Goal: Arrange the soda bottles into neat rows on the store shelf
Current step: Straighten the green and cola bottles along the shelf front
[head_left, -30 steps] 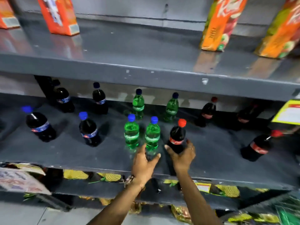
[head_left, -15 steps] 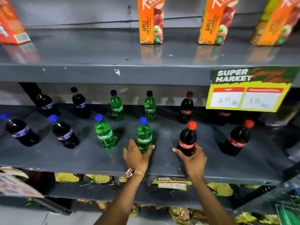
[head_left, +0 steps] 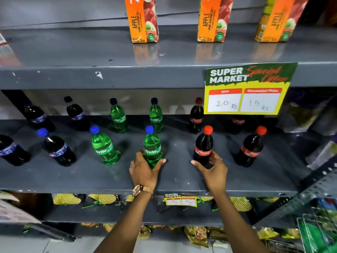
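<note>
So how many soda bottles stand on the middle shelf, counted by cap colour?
Blue cap, dark soda: 4
Blue cap, green soda: 4
Red cap, dark soda: 4, one half hidden behind the price sign
Total: 12

Since a second ago my left hand point(head_left: 145, 170) slid its Sprite bottle point(head_left: 152, 147) right, away from the neighbouring Sprite bottle point(head_left: 104, 145); my right hand point(head_left: 212, 169) shifted the Coke bottle point(head_left: 203, 146) right, opening a gap between the two held bottles
</note>
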Demonstrator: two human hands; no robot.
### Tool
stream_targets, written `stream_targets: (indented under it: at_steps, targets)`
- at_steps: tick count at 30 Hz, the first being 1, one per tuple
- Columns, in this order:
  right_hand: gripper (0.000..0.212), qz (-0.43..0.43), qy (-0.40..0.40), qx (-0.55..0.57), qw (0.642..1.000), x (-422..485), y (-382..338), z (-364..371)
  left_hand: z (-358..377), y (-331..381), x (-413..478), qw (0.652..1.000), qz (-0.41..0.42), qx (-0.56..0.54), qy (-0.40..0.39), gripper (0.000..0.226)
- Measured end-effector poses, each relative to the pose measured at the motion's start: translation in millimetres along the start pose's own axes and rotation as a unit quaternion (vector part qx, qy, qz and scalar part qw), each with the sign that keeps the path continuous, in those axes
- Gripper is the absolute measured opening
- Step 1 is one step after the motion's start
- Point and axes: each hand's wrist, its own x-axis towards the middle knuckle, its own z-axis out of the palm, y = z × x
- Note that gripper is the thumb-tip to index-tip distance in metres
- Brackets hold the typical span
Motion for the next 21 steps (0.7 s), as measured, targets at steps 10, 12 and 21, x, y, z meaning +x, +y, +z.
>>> stream_targets:
  at_steps: [10,12,21]
  targets:
    - [0.059,-0.005,-0.001,-0.037,0.999,3.2,1.5,2.7,5.3,-0.1,1.8,0.995,0.019,0.098,0.005,0.075]
    - [0.059,-0.003,0.0,-0.041,0.999,2.7,1.8,3.6,5.5,1.4,3.1,0.995,0.007,0.099,0.001,0.076]
    - [0.044,-0.015,0.02,-0.047,0.999,0.1,1.5,6.8,7.3,3.7,4.0,0.995,-0.016,0.095,-0.009,0.076]
